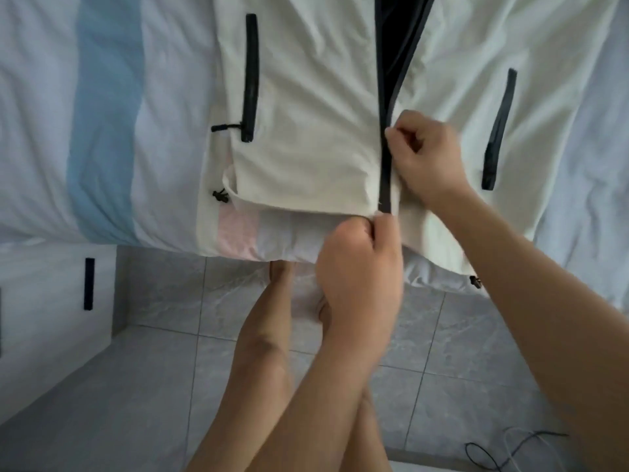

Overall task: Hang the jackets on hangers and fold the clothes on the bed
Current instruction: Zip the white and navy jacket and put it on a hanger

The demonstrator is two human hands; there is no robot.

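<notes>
On the bed (41, 131) the jacket (306, 114) lies hem nearest, left hand (360, 270) and right hand (429, 158) pinching its zipper (386, 178).

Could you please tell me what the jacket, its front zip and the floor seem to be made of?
Jacket: probably a thin, matte, off-white woven synthetic, since it creases in fine soft folds. Front zip: black with a slight sheen, perhaps coated tape. Floor: grey veined tiles, likely ceramic or stone, with grout lines.
</notes>
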